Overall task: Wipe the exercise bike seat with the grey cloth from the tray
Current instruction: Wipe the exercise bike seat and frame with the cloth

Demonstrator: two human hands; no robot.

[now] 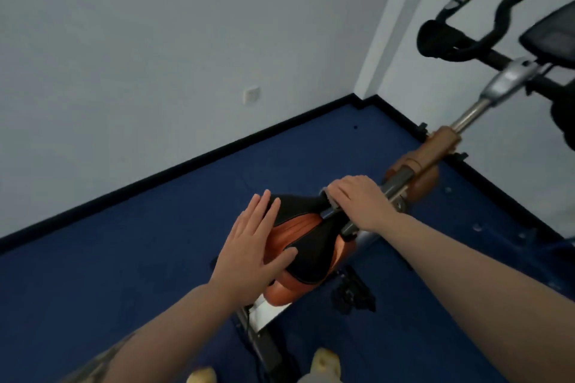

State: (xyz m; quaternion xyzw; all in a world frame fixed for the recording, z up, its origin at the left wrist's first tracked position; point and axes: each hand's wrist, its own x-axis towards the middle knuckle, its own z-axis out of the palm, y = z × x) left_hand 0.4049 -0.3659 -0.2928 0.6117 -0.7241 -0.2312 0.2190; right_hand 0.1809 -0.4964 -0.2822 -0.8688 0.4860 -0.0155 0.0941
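**Both hands out, bare forearms stretched forward**

The left hand (253,246) lies flat with its fingers straight and spread, palm down. The right hand (357,200) reaches further ahead, its fingers curled downward in a loose grip, wrist slightly bent.

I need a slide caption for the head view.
Left hand flat on black-and-orange bike seat; right hand presses grey cloth at its nose.

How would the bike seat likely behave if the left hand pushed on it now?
The seat probably gives slightly; it looks padded. It likely stays put, being fixed to the frame. The left hand lies flat, so it may slide on the smooth cover.
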